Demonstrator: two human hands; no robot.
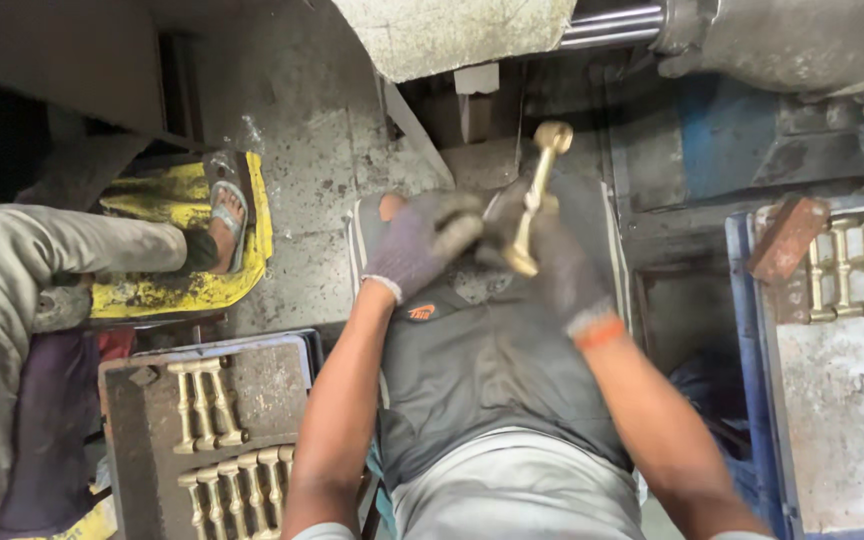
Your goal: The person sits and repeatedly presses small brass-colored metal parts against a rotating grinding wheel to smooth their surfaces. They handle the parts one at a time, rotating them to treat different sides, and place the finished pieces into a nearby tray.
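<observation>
Both hands wear dark grey work gloves and meet near the centre of the head view, above the person's lap. The right hand [562, 265] has its fingers closed around the lower half of a brass spindle-shaped part [535, 195], which stands tilted, its knobbed top pointing toward 12 o'clock and slightly right, its flared foot showing just below the glove. The left hand [422, 245] sits just beside it at 9 o'clock, fingers curled, with the fingertips at or against the part; motion blur hides whether they actually grip it.

At 7 o'clock from the hands, a dark metal tray [137, 420] holds finished brass pieces [207, 405] laid side by side in two rows. At 3 o'clock, a blue-edged tray [757, 330] on the right carries another row of brass pieces [862, 265], with a rusty brick-like block [787, 240] lying at its upper left corner. At 9 o'clock, well apart, another person's leg reaches in, the sandalled foot [224, 220] resting on a yellow sheet [177, 290]. At 12 o'clock, a pale, worn machine body [452, 35] and steel rods [607, 25] fill the top of the view.
</observation>
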